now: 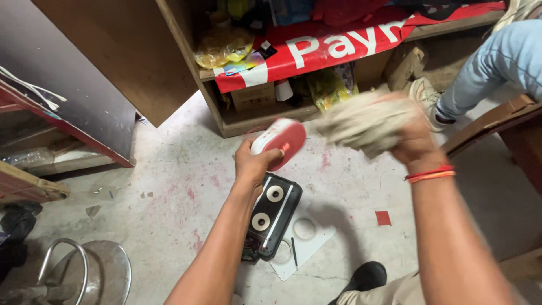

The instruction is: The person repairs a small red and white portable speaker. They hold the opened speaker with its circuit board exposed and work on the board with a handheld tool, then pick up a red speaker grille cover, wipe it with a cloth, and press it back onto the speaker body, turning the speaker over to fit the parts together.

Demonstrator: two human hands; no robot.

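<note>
A person's left hand [255, 164] grips a rounded red-and-white casing [280, 142], fingers curled over its near edge and holding it up above a stained concrete floor [169, 197]. Just to the right, the right hand [415, 138] is closed around a bunched, dirty rag [364, 121], which is blurred and sits close beside the casing; whether the two touch cannot be told. Red and orange threads [432, 174] circle the right wrist.

Directly below the left hand, behind its forearm, a black speaker box [274, 217] with two round white-ringed cones lies on the floor. It partly overlaps a flat white panel [305, 240] with round cut-outs. A small red scrap [383, 218] lies on the floor below the right hand.

Beyond both hands stands a wooden shelf [248, 121] draped with a red banner [316, 51] and stuffed with bags. To the far right of the right hand, another person's jeans-clad leg [497, 65] and worn shoe [423, 96] rest on the floor. Well to the lower left of the left hand sits a metal stool [96, 271].
</note>
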